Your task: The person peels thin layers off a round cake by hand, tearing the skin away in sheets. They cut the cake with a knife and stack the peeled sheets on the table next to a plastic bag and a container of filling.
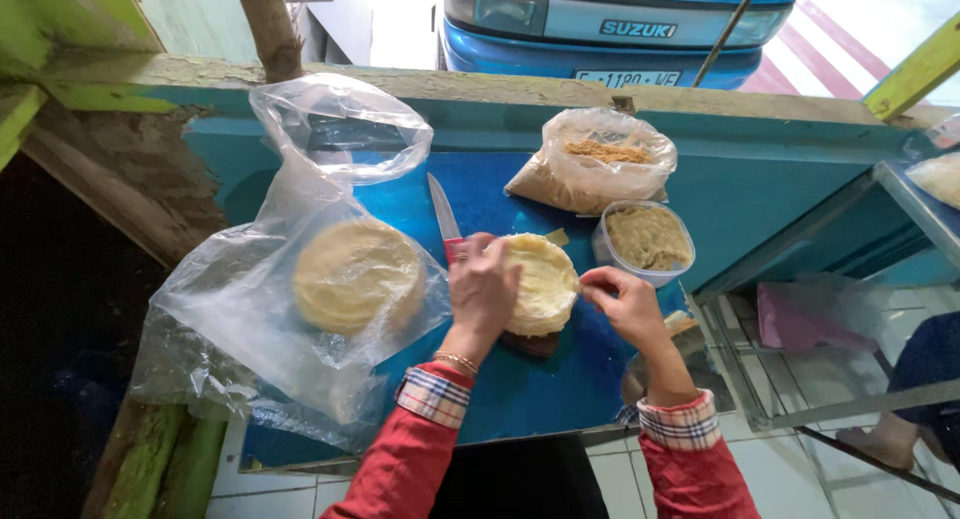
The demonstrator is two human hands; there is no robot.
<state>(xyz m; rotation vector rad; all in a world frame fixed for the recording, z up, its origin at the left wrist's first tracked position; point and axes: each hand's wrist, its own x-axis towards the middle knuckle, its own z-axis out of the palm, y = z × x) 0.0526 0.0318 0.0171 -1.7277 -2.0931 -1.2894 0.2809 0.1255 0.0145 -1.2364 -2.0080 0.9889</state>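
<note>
A stack of thin pale round wrappers lies on a small dark board on the blue counter. My left hand rests flat on the stack's left side. My right hand pinches the stack's right edge with its fingertips. A knife with a red handle lies just behind my left hand, blade pointing away.
A clear plastic bag holding a larger stack of round wrappers lies at the left. A round tub of beige filling and a bag of brown shreds stand behind. A blue vehicle is parked beyond the counter.
</note>
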